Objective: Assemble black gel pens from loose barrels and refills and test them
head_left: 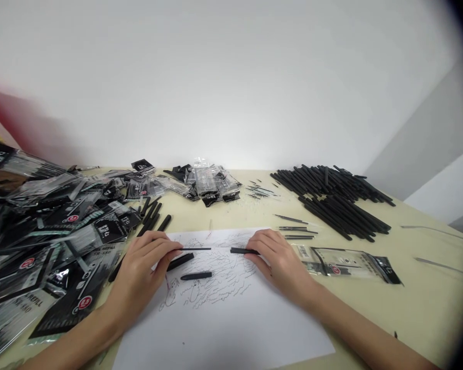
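Over a sheet of white paper [224,329] covered in pen scribbles, my left hand [142,267] pinches a thin dark pen refill [196,248] that points right. Facing it, my right hand [275,257] grips a black pen barrel [237,251], its end toward the refill with a small gap between them. Beneath the left fingers lies a black pen cap or tube [181,261], partly covered by the hand. A short, tapered black pen part [196,276] rests on the paper between the hands.
Refill packets [81,246] pile up on the left, with more plastic wrappers [212,182] at the back. Many black pens [332,185] are stacked at back right. Loose refills [295,228] and a clear packet [351,262] lie right of the paper. A white wall [231,82] stands behind.
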The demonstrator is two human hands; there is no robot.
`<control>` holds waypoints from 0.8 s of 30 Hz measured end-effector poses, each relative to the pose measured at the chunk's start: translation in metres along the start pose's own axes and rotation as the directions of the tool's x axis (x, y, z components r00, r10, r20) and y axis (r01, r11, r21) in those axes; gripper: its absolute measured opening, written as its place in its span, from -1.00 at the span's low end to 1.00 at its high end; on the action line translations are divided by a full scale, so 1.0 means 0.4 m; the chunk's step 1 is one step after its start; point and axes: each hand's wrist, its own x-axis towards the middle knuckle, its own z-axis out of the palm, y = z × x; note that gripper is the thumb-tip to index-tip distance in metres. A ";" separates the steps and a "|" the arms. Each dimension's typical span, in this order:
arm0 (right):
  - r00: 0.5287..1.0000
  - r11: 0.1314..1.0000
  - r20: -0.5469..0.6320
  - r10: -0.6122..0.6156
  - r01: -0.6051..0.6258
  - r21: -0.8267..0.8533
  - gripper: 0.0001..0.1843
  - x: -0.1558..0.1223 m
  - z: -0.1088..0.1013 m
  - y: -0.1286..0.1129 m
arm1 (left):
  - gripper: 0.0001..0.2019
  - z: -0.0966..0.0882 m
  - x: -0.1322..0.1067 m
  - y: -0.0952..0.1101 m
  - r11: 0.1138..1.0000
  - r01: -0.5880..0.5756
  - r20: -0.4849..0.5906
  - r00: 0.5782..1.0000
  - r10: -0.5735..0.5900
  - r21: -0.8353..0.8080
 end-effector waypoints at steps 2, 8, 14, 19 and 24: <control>1.000 1.000 -0.013 -0.002 0.002 -0.003 -0.93 0.000 -0.001 -0.002 | -0.86 0.002 -0.001 -0.001 1.000 0.011 0.008 1.000 -0.011 -0.005; 1.000 1.000 -0.024 0.002 -0.003 -0.031 -0.91 0.000 -0.005 0.000 | -0.84 0.006 -0.006 0.001 0.999 0.037 0.027 0.999 -0.036 -0.020; 1.000 0.999 -0.008 -0.027 0.028 0.033 -0.91 -0.001 -0.003 -0.016 | -0.90 0.007 -0.013 0.010 0.997 0.024 0.061 0.998 -0.019 -0.079; 0.998 0.990 0.001 -0.068 0.068 0.120 -0.92 -0.005 0.005 -0.048 | -0.88 0.010 -0.018 0.041 0.982 -0.089 0.081 0.991 0.103 -0.167; 0.992 0.979 0.047 -0.120 0.110 0.172 -0.89 -0.005 0.004 -0.080 | -0.80 0.018 -0.032 0.068 0.965 -0.140 0.115 0.979 0.168 -0.221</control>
